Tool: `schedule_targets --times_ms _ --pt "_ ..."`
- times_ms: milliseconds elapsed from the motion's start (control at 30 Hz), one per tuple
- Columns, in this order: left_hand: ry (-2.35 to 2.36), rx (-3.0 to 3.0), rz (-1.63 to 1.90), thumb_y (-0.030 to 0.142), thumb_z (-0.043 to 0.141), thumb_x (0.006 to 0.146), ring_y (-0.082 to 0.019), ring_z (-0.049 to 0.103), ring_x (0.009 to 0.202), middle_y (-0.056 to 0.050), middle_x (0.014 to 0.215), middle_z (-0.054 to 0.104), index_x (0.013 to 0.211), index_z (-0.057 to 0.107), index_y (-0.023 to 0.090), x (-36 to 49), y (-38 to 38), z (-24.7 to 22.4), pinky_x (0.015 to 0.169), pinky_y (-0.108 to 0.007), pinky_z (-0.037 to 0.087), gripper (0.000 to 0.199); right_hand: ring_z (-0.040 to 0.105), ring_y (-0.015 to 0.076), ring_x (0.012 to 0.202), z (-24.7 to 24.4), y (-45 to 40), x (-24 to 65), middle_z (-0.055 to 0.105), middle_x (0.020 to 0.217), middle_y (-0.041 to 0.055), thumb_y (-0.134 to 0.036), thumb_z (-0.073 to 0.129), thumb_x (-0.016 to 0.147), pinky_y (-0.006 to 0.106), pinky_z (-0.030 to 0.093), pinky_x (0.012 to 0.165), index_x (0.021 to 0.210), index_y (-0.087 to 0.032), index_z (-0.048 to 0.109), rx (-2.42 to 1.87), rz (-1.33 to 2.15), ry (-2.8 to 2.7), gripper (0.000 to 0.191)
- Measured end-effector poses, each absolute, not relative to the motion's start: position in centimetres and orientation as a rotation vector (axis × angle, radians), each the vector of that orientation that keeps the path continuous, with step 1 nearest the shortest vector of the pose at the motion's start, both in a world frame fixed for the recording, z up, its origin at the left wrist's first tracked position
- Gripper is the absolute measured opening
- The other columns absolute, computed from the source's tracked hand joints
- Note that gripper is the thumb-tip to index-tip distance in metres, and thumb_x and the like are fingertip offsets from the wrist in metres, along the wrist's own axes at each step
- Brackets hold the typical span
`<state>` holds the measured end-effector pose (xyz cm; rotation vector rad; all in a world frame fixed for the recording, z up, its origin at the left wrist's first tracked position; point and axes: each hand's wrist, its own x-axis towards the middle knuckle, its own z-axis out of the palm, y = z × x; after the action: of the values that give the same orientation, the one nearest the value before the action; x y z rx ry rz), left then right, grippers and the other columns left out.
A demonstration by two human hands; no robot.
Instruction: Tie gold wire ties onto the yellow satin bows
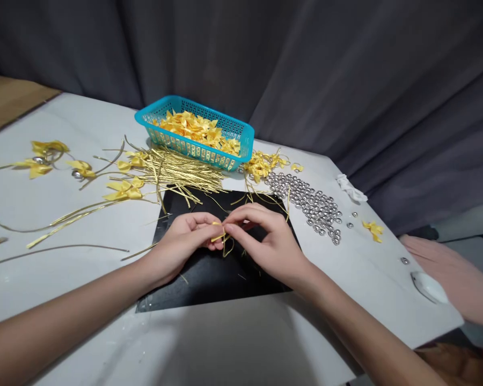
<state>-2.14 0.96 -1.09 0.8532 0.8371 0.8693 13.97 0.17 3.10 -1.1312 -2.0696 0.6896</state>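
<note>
My left hand is closed in a pinch over the black mat, holding a small yellow ribbon piece that mostly hides behind the thumb. Fingertip to fingertip with it, my right hand pinches a thin gold cord at the ribbon. A short loop of this cord hangs below the fingers. Beyond my hands lies a thick bundle of cut gold cords, partly over the mat's far edge.
A blue basket of yellow ribbon pieces stands at the back. Silver beads spread to the right, beside a ribbon pile. Ribbon flowers on cords lie left. A white computer mouse sits near the right edge.
</note>
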Motion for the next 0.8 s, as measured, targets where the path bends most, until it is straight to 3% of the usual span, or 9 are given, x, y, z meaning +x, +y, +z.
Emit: schedule_targets --times_ms 500,667,800 --pt "0.818 0.966 0.872 0.028 0.070 0.068 -0.007 0.054 0.051 0.004 0.053 0.060 0.066 0.062 0.015 -2.77 1.78 -0.80 0.053 -0.018 0.040 0.015 0.059 0.0144 0.080 2.79 0.34 12.87 0.065 0.078 0.0029 -0.015 0.061 0.080 0.029 0.048 0.076 0.074 -0.017 0.063 -1.085 0.647 -1.867 0.007" --pt "0.889 0.950 0.898 0.029 0.070 0.066 -0.010 0.056 0.051 0.004 0.053 0.059 0.067 0.062 0.015 -2.71 1.91 -0.96 0.054 -0.021 0.042 0.016 0.061 0.0128 0.076 2.45 0.75 12.91 0.065 0.079 0.0029 -0.019 0.062 0.080 0.024 0.050 0.066 0.075 -0.017 0.064 -1.124 0.889 -1.782 0.006" --pt "0.898 0.971 0.876 0.026 0.071 0.064 -0.009 0.055 0.051 0.004 0.052 0.059 0.065 0.061 0.015 -2.66 1.79 -0.79 0.054 -0.020 0.042 0.014 0.061 0.0118 0.073 2.39 0.91 13.08 0.065 0.078 0.0026 -0.019 0.063 0.078 0.024 0.051 0.067 0.073 -0.016 0.064 -1.089 0.969 -1.745 0.006"
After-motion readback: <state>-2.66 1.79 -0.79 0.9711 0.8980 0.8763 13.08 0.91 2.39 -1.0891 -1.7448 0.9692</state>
